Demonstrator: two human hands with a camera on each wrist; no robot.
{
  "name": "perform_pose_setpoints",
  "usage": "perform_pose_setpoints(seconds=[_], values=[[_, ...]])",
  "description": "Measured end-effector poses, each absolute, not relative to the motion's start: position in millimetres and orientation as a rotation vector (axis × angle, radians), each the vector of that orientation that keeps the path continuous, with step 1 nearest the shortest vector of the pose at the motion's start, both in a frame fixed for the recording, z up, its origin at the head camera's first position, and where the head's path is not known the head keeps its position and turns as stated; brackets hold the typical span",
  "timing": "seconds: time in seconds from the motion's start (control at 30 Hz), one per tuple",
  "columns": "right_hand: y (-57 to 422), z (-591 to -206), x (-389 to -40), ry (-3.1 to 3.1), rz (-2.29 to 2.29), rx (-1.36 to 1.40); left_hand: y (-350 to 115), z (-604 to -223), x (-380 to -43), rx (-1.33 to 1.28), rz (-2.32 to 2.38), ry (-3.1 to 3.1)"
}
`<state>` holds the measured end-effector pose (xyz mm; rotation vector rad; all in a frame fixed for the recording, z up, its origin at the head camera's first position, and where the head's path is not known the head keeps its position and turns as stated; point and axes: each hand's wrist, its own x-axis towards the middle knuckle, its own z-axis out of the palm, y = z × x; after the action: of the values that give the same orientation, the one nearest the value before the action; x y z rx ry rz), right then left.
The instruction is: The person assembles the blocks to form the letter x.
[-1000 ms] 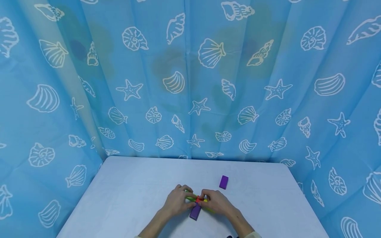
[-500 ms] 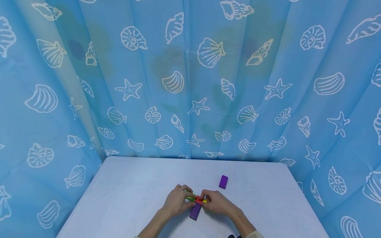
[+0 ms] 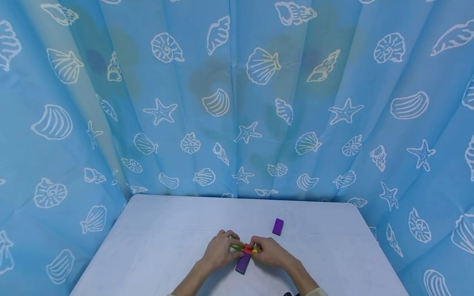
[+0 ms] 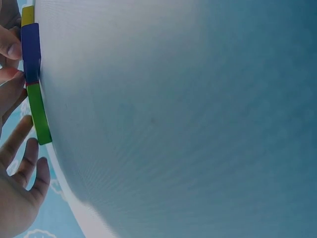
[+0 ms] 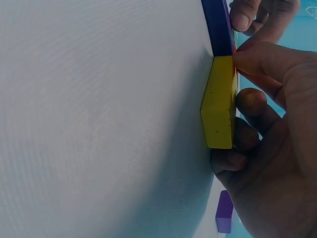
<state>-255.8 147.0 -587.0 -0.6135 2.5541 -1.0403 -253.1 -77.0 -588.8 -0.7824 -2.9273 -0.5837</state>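
A red block [image 3: 247,249] sits where a green block [image 3: 237,247], a yellow block [image 3: 255,250] and a dark purple block [image 3: 242,263] meet on the table. From the left, my left hand [image 3: 222,248] reaches over the green block, its thumb and index fingertips at the red block's left side. My right hand [image 3: 271,250] pinches at the red block's right side with thumb and index finger. In the right wrist view its other fingers lie curled along the yellow block [image 5: 219,101]. Fingers hide part of the green and yellow blocks.
A separate purple block [image 3: 278,226] lies farther back, to the right of the joined blocks. The white table [image 3: 166,222] is enclosed by blue shell-patterned curtains [image 3: 229,123]. A small dark object [image 3: 288,294] shows at the bottom edge beside the right forearm.
My right thumb has slid slightly right, so more of the red block shows and less of the yellow one. The left hand and the blocks look about the same.
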Motion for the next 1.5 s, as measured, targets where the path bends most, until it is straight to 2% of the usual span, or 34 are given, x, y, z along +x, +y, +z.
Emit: perform_pose_setpoints(seconds=[0.9, 1.2, 1.5], values=[[148.8, -585.9, -255.4, 2.573, -1.08, -0.662, -78.7, -590.6, -252.6, -0.787, -0.583, -2.913], [154.9, -572.2, -260.7, 2.584, -1.098, -0.53, -77.7, -589.6, -253.9, -0.775, -0.571, -2.95], [169.3, -570.3, -268.4, 2.673, -1.061, -0.559, -76.9, -590.1, -253.9, -0.757, -0.584, -2.964]])
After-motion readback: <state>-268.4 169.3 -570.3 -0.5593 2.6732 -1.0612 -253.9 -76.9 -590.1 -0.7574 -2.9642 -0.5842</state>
